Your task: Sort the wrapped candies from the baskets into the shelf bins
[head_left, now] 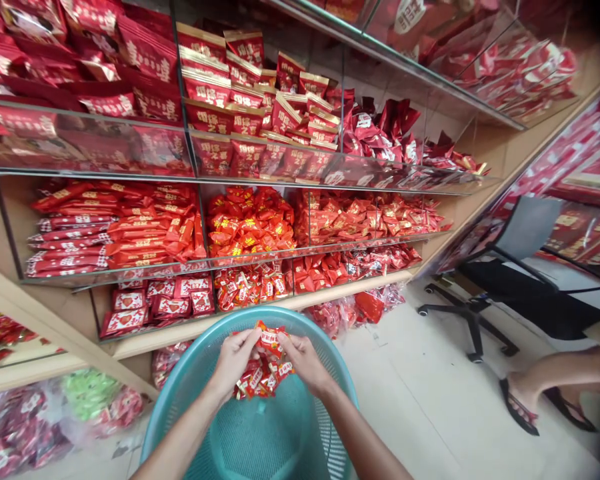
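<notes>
Both hands over the teal basket [260, 441]. Left hand [235, 357]: thumb and fingers pinched on one end of a red candy packet [269, 339]. Right hand [306, 361]: same pinch on the other end. So the packet sits between the two sets of fingertips, printed face up. Can't tell if the wrapper is sealed or torn.

Loose candies [261, 381] lie just below the hands, inside the basket; bare basket floor nearer the wrists. Shelf bins start beyond the fingertips, the nearest holding small red-and-white candies [253, 287]. Plastic bags [355, 310] on the floor, past the right hand, outside the rim.

For good handling: light pinch, ends only, middle uncovered so the print reads. Level both hands; uneven pull would likely twist or split thin film. Stay inside the rim so a slip lands in the basket. Keep forearms off the basket wall.
</notes>
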### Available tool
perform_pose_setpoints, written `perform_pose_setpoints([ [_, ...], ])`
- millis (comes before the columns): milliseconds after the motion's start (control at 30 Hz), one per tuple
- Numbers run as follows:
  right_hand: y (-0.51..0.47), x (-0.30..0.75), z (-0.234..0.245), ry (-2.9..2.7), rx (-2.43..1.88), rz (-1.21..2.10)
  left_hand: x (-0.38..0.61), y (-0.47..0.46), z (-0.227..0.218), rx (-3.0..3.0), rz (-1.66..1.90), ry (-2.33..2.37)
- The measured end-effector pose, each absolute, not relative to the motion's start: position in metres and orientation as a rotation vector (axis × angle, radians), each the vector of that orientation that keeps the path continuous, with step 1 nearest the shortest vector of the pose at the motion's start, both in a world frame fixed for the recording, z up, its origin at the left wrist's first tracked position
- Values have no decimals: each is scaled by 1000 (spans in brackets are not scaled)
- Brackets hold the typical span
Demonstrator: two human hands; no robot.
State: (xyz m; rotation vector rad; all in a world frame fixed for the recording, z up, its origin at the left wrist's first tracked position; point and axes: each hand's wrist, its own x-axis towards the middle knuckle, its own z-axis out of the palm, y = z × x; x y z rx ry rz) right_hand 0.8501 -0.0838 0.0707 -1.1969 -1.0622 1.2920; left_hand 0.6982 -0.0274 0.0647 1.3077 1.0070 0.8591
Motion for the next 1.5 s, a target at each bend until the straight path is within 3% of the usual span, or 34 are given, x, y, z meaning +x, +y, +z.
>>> perform_pose_setpoints([
  [267,-92,863,73,-943,-1129,1474,704,0,87,1731,646,826],
  [433,-92,861,76,-829,-1049,1529,721,-4,91,1583,657,867],
  [667,-94,862,56,-497,-1074,1445,723,-31,56,1309,697,870],
  [900,-91,865,43,-758,-1283,1269,706,-26,44,1429,596,826],
  [1133,-95,878,32,-715,-1428,1492,685,-30,24,1393,489,932],
  [1367,-83,889,11,-761,-1749,1218,677,-56,-5,1602,94,888],
  [1500,-72,880,3,-817,-1797,1150,679,-64,-22,1723,85,949],
])
